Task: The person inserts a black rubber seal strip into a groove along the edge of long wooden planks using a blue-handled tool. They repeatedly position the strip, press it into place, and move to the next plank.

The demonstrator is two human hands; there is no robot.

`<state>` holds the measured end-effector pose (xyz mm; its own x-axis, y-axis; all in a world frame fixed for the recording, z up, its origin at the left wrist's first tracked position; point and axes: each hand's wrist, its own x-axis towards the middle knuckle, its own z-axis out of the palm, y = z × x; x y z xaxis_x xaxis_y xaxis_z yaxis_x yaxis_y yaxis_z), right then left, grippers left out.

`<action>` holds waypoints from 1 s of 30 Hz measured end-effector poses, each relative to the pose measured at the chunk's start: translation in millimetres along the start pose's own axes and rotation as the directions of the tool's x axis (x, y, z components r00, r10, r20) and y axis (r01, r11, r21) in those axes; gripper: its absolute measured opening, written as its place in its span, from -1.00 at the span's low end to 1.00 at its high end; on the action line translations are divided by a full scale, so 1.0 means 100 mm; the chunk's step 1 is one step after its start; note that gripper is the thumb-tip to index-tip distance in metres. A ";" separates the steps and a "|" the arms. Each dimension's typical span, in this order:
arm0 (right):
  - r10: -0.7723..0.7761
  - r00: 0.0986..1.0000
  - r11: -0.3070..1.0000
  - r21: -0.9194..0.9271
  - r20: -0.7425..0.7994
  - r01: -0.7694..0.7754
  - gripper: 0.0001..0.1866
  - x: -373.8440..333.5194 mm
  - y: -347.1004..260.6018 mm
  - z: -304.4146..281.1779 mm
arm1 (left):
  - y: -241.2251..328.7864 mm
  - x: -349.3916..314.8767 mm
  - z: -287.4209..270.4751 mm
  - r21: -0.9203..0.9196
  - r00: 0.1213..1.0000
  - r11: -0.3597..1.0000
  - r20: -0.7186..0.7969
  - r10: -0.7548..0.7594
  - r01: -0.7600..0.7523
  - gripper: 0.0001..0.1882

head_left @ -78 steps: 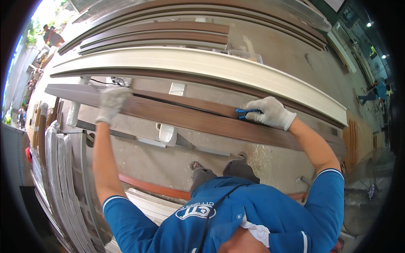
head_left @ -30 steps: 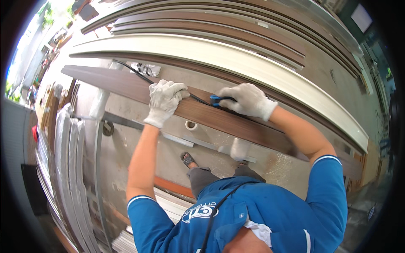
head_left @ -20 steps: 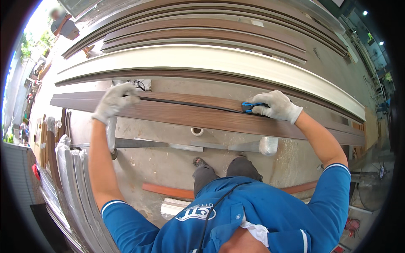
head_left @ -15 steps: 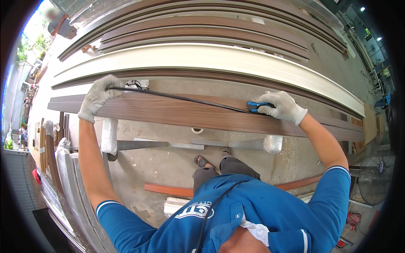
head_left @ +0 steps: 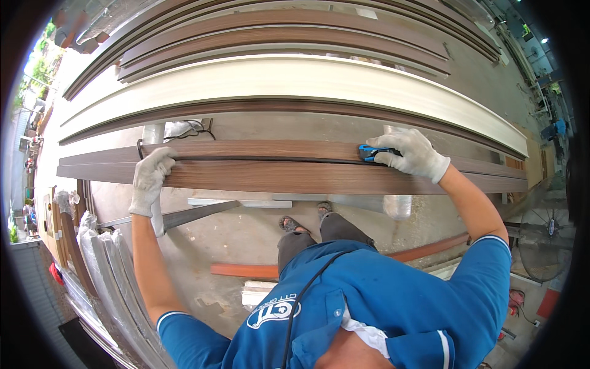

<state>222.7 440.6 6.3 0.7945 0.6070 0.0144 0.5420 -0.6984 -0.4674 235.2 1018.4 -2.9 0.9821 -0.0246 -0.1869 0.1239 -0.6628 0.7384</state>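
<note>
I'm holding a black strip (head_left: 264, 159) along a brown profile (head_left: 276, 177).
My left hand (head_left: 149, 179) is pinching it toward the profile's left end; my right hand (head_left: 416, 154) is gripping a blue tool (head_left: 370, 152) on it. Floor (head_left: 264, 127) is showing in a gap before the cream beam (head_left: 295, 80), and more widely past the near edge.

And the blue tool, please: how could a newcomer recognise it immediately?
Find the long brown profile with a black strip along it. Right of its middle, the gloved right hand grips a small tool; its bright blue parts set it apart from the brown profile and black strip.
</note>
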 end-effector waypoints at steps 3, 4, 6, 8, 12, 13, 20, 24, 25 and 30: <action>0.025 0.999 0.999 -0.038 0.045 -0.023 -0.64 0.00 0.03 -0.01 | -0.27 0.14 0.22 0.293 0.857 0.913 -0.350 0.378 -0.284 -0.84; 0.011 0.999 0.999 -0.036 0.039 -0.009 -0.65 0.00 0.03 -0.01 | -0.30 0.17 0.29 0.450 0.834 0.854 -0.340 0.435 -0.262 -0.85; -0.010 0.999 0.999 -0.032 0.039 0.011 -0.66 -0.01 0.04 0.00 | -0.31 0.22 0.41 0.570 0.843 0.808 -0.353 0.406 -0.151 -0.85; -0.005 0.999 1.000 -0.023 0.053 0.007 -0.68 0.01 0.03 0.01 | -0.30 0.25 0.47 0.570 0.846 0.817 -0.392 0.361 -0.085 -0.82; -0.061 0.997 0.998 -0.024 0.045 0.062 -0.69 0.21 -0.08 0.10 | -0.31 0.25 0.48 0.600 0.820 0.793 -0.396 0.413 -0.109 -0.81; -0.068 0.996 0.997 -0.022 0.057 0.069 -0.69 0.30 -0.13 0.14 | -0.32 0.25 0.48 0.596 0.825 0.796 -0.391 0.407 -0.110 -0.81; -0.230 0.961 0.971 -0.034 0.154 0.238 -0.71 1.41 -0.68 0.60 | -0.34 0.26 0.50 0.604 0.775 0.788 -0.440 0.453 -0.118 -0.80; -0.294 0.930 0.954 0.001 0.223 0.301 -0.71 2.29 -1.27 0.89 | -0.35 0.25 0.51 0.606 0.770 0.788 -0.451 0.451 -0.107 -0.82; -0.319 0.925 0.945 -0.008 0.207 0.328 -0.71 2.46 -1.42 0.95 | -0.35 0.25 0.50 0.612 0.753 0.779 -0.448 0.483 -0.136 -0.82; -0.284 0.915 0.957 0.027 0.286 0.288 -0.71 2.61 -1.55 0.91 | -0.35 0.24 0.48 0.615 0.771 0.782 -0.447 0.454 -0.104 -0.85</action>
<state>321.1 741.7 1.5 0.4951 0.8623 -0.1069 0.7404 -0.4830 -0.4674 247.3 1004.5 -64.2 0.8769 0.0141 0.4805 -0.0929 -0.9758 0.1981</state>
